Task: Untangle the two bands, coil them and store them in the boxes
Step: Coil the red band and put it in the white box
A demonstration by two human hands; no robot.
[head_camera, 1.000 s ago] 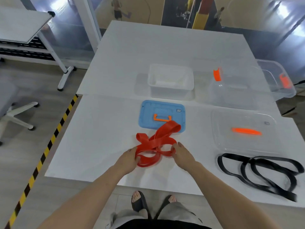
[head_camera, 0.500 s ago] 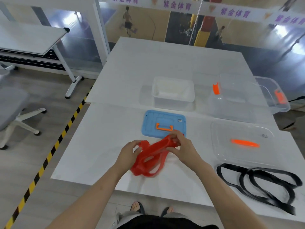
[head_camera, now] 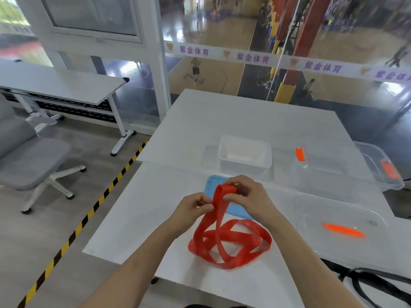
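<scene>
A red band (head_camera: 231, 241) hangs in loose loops, its lower part resting on the white table (head_camera: 244, 121). Its top end is folded over and pinched between my right hand (head_camera: 249, 196) and my left hand (head_camera: 193, 207), lifted above the blue lid (head_camera: 213, 185). A black band (head_camera: 367, 285) lies at the table's near right corner, partly cut off by the frame. A small white box (head_camera: 244, 156) stands open behind my hands. A larger clear box (head_camera: 347, 172) with orange latches stands to its right.
A clear lid (head_camera: 340, 225) with an orange handle lies flat right of my hands. A grey office chair (head_camera: 33, 161) and a second table (head_camera: 55, 85) stand to the left, beyond yellow-black floor tape (head_camera: 89, 218). A glass wall runs behind the table.
Both hands have lifted one end of the red band off the table, so it now hangs in loops below them. The camera has tilted upward.
</scene>
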